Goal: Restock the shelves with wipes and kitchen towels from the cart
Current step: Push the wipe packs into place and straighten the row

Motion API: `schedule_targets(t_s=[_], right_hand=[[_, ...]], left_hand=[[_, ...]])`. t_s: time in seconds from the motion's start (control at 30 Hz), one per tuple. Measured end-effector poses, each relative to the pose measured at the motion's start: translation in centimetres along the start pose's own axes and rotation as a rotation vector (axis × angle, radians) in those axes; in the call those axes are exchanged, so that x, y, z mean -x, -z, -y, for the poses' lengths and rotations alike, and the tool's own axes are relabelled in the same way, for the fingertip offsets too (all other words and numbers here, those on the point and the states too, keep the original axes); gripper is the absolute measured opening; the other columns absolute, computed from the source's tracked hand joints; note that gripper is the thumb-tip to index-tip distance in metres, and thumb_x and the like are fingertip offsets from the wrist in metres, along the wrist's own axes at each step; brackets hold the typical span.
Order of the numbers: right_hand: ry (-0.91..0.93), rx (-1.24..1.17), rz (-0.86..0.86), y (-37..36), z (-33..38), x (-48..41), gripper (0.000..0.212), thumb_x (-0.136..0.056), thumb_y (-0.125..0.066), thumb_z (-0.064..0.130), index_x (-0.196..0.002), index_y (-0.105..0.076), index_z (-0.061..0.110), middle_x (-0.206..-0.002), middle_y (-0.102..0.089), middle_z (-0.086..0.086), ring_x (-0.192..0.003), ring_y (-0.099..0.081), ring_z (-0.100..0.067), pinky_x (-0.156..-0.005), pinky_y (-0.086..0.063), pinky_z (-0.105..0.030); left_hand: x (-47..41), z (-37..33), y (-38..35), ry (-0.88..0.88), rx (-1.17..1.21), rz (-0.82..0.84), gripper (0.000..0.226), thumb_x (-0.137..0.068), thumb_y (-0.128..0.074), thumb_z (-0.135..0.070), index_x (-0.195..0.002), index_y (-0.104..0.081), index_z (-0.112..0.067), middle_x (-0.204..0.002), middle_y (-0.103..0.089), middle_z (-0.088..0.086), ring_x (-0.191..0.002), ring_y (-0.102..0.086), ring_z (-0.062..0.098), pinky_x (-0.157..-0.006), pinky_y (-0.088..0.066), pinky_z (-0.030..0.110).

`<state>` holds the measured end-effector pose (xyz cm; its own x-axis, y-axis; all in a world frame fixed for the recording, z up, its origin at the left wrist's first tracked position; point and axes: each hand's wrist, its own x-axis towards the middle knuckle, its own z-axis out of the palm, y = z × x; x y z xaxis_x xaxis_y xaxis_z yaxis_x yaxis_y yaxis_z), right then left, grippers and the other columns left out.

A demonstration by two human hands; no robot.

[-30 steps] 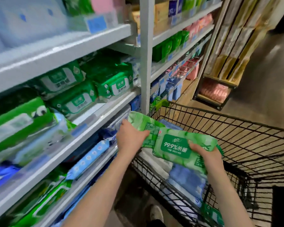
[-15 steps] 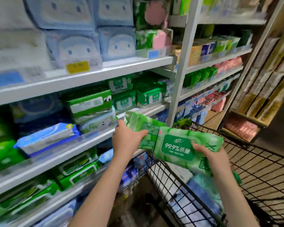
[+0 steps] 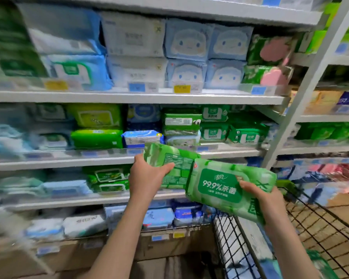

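My left hand [image 3: 147,178] grips a green wipes pack [image 3: 169,164] with its printed back toward me, held just in front of the middle shelf [image 3: 109,160]. My right hand [image 3: 264,200] holds a second green wipes pack [image 3: 222,186] marked 99.9%, face up, overlapping the first pack's right end. Both packs hang above the left rim of the black wire cart [image 3: 228,238]. The shelf behind them carries green wipes packs [image 3: 238,133] stacked in rows.
White shelving fills the view, with blue and white packs [image 3: 187,55] on the upper shelf and more packs [image 3: 109,180] below. A grey upright post [image 3: 302,93] stands at right. The cart holds more packs [image 3: 270,264]. Cardboard boxes [image 3: 69,256] sit at floor level.
My view has swung left and up from the cart toward the shelves. Both hands have lifted the two green packs away from the cart to the level of the middle shelf.
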<state>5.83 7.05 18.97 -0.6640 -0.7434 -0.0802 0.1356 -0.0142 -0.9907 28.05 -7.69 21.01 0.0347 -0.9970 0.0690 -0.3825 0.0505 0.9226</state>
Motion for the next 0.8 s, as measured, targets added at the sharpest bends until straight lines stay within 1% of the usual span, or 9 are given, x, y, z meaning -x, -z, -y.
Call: schedule_targets(t_s=[0.13,0.3,0.4,0.47,0.53,0.63,0.67,0.77,0.8], right_hand=[[0.005,0.015,0.12,-3.7,-0.2,0.6,0.077,-0.051,-0.082,0.026,-0.118,-0.055,0.002,-0.099,-0.071,-0.017,-0.073,-0.073,-0.029,-0.055,-0.059,-0.037],[0.04,0.034,0.233,-9.4,0.1,1.3,0.086,-0.041,-0.091,0.037,-0.114,-0.056,0.008,-0.103,-0.07,-0.015,-0.084,-0.071,-0.035,-0.071,-0.059,-0.05],[0.068,-0.01,0.294,-13.3,0.9,2.2,0.072,-0.046,-0.084,0.027,-0.11,-0.061,0.006,-0.097,-0.073,-0.015,-0.079,-0.072,-0.031,-0.058,-0.058,-0.035],[0.077,-0.026,0.325,-16.5,1.6,3.3,0.08,-0.04,-0.088,0.031,-0.111,-0.061,0.004,-0.094,-0.073,-0.015,-0.077,-0.072,-0.031,-0.056,-0.058,-0.034],[0.107,-0.068,0.36,-19.9,1.9,4.4,0.097,-0.027,-0.092,0.039,-0.111,-0.061,0.004,-0.093,-0.073,-0.015,-0.078,-0.072,-0.032,-0.059,-0.058,-0.039],[0.125,-0.148,0.405,-25.4,2.9,6.3,0.079,-0.037,-0.088,0.016,-0.109,-0.062,0.001,-0.086,-0.073,-0.015,-0.068,-0.071,-0.028,-0.051,-0.055,-0.035],[0.141,-0.175,0.423,-27.2,3.3,7.0,0.072,-0.043,-0.086,0.014,-0.109,-0.062,0.0,-0.088,-0.073,-0.017,-0.067,-0.071,-0.027,-0.05,-0.055,-0.033],[0.186,-0.222,0.449,-32.5,4.7,8.5,0.057,-0.054,-0.081,0.01,-0.107,-0.062,0.003,-0.09,-0.072,-0.017,-0.067,-0.071,-0.023,-0.049,-0.054,-0.03],[0.208,-0.235,0.454,-34.1,5.1,8.8,0.059,-0.051,-0.082,0.01,-0.106,-0.062,0.004,-0.088,-0.073,-0.013,-0.068,-0.071,-0.022,-0.051,-0.054,-0.029]], left_hand=[[0.4,1.1,4.6,0.051,0.004,-0.117,0.072,-0.063,-0.083,-0.044,-0.116,-0.048,-0.01,-0.104,-0.062,0.007,-0.091,-0.059,0.028,-0.073,-0.048,0.035],[0.1,2.4,10.6,0.05,0.026,-0.218,0.062,-0.066,-0.082,-0.044,-0.106,-0.044,-0.016,-0.103,-0.058,0.003,-0.088,-0.056,0.025,-0.073,-0.045,0.033],[-0.9,3.0,14.8,0.018,0.048,-0.284,0.07,-0.067,-0.082,-0.044,-0.118,-0.046,-0.012,-0.112,-0.056,0.001,-0.096,-0.055,0.025,-0.079,-0.044,0.032],[-1.9,3.3,18.0,-0.016,0.07,-0.325,0.077,-0.068,-0.082,-0.041,-0.128,-0.044,-0.01,-0.11,-0.05,-0.005,-0.095,-0.05,0.019,-0.082,-0.042,0.03],[-3.2,4.0,21.5,-0.036,0.097,-0.334,0.075,-0.069,-0.082,-0.041,-0.126,-0.046,-0.011,-0.107,-0.051,-0.008,-0.093,-0.05,0.016,-0.083,-0.042,0.03],[-5.0,4.6,27.4,-0.07,0.12,-0.348,0.059,-0.068,-0.083,-0.041,-0.111,-0.053,-0.015,-0.093,-0.06,-0.007,-0.083,-0.058,0.013,-0.066,-0.043,0.027],[-5.8,4.9,29.4,-0.08,0.129,-0.358,0.057,-0.067,-0.083,-0.042,-0.108,-0.053,-0.016,-0.091,-0.059,-0.007,-0.082,-0.058,0.012,-0.067,-0.043,0.027],[-7.9,5.2,35.2,-0.086,0.143,-0.394,0.062,-0.062,-0.084,-0.048,-0.109,-0.057,-0.017,-0.098,-0.064,-0.001,-0.091,-0.062,0.022,-0.087,-0.05,0.04],[-8.6,5.2,36.9,-0.099,0.159,-0.412,0.063,-0.061,-0.085,-0.047,-0.109,-0.059,-0.017,-0.099,-0.065,-0.001,-0.092,-0.062,0.023,-0.088,-0.05,0.041]])
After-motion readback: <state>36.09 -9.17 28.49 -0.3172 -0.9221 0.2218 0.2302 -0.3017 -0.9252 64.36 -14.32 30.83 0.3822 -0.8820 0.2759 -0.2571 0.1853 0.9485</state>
